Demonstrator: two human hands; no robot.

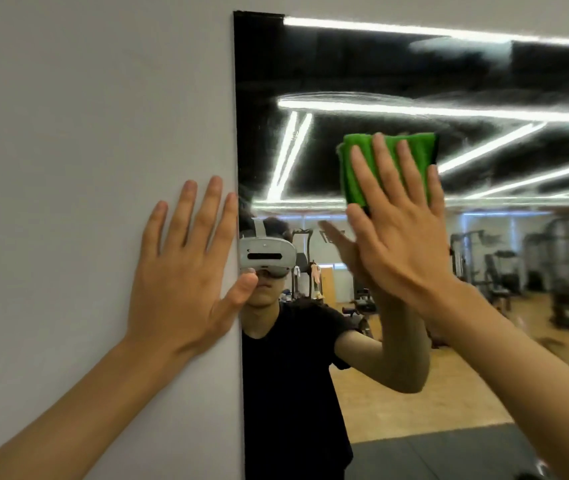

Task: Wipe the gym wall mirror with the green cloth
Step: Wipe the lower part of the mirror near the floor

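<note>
Right hand (401,230): is pressing the green cloth (354,171) flat against the mirror (311,64); its fingers (383,161) are lying straight and slightly apart, not curling round the fabric.
Green cloth: is sitting as a folded pad on the upper glass, near the left edge.
Left hand (182,268): is bracing open on the white wall (85,116), fingers spread, thumb (241,289) reaching over the mirror's edge.
Risk, slipping: pressure alone is holding the pad, so easing off mid-stroke is likely to let it drop.
Risk, smearing: the bare palm heel below the pad, and the thumb, may be printing the glass.
Risk, streaking: faint arcs (345,97) are showing round the reflected lights.
</note>
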